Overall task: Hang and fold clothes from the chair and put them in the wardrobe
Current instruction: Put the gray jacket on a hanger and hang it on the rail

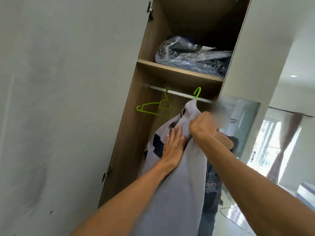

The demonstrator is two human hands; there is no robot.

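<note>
A light grey garment (177,176) with dark navy markings hangs from a green hanger (197,93) whose hook sits at the wardrobe rail (180,94). My right hand (202,126) grips the fabric near the garment's top, just below the hook. Flat against the cloth lower down lies my left hand (173,143), fingers straight. An empty green hanger (154,106) hangs on the rail to the left. Most of the garment's hanger is hidden under the cloth.
The wooden wardrobe (136,116) stands open, its left door (68,99) swung wide. A plastic-wrapped dark bundle (192,57) lies on the upper shelf (179,69). The right door carries a mirror (243,133) reflecting a person. A window with curtains (286,147) is at the right.
</note>
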